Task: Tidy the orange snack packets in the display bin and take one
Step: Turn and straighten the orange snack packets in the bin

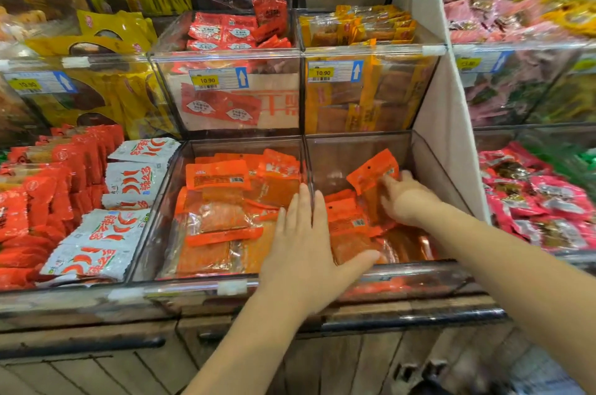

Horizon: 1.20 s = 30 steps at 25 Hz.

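Note:
Two clear display bins sit side by side at the front, split by a clear divider (309,168). The left bin (154,217) is piled with orange snack packets (222,201). The right bin (429,162) holds fewer orange packets (351,233). My right hand (406,197) reaches into the right bin and grips a raised, tilted orange packet (371,172) at its lower part. My left hand (309,249) lies flat with straight fingers over the divider, its thumb on the packets in the right bin.
White chilli-print packets (129,188) and red packets (48,194) fill the bins to the left. Pink-red packets (541,204) lie at the right. Upper bins hold red (235,30), orange-yellow (364,26) and yellow (106,33) packets. A white partition (442,97) rises on the right.

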Available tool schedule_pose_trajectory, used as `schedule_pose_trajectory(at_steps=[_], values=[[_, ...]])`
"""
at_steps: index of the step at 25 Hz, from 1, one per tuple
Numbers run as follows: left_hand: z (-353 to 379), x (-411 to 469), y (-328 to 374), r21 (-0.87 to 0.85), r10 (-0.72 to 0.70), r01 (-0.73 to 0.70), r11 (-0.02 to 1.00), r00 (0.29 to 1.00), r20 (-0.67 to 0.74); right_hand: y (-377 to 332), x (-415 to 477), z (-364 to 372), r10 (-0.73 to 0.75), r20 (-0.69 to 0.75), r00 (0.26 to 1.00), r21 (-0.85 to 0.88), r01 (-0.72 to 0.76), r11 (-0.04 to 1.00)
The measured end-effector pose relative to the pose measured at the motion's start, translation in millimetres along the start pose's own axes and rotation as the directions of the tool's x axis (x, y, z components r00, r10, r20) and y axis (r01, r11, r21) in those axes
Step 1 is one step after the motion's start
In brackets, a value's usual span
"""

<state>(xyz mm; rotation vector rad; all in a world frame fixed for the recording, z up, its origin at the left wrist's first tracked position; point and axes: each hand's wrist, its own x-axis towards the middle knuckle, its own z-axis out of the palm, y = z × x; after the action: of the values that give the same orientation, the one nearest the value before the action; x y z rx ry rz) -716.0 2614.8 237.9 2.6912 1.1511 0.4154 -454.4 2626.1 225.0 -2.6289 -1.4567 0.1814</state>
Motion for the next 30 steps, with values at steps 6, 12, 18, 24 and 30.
schedule_pose_trajectory(at_steps=[6, 12, 18, 24, 30], values=[[1.8, -0.2, 0.5, -0.004, 0.006, -0.006, 1.000, 1.000, -0.012, -2.7, 13.2, 6.8, 0.045, 0.155, 0.987, -0.402, 0.022, 0.915], [2.3, 0.0, 2.8, -0.007, 0.016, -0.016, 1.000, 1.000, -0.003, -2.7, 12.3, 9.3, 0.063, 0.180, 0.982, -0.377, 0.009, 0.926], [2.8, 1.0, -1.0, -0.055, 0.039, -0.036, 0.998, 0.998, 0.058, -13.0, -2.8, 4.7, 0.114, 0.108, 0.988, -0.295, -0.078, 0.952], [-53.2, 6.7, -84.7, -0.095, -0.047, 0.023, 0.995, 0.963, -0.265, -57.2, -45.4, -16.2, -0.100, -0.199, 0.975, 0.144, 0.131, 0.981], [-80.7, 16.0, -123.1, 0.173, -0.496, 0.505, 0.845, 0.863, -0.097, -147.9, -90.8, 5.0, -0.226, -0.253, 0.940, 0.387, 0.313, 0.867]])
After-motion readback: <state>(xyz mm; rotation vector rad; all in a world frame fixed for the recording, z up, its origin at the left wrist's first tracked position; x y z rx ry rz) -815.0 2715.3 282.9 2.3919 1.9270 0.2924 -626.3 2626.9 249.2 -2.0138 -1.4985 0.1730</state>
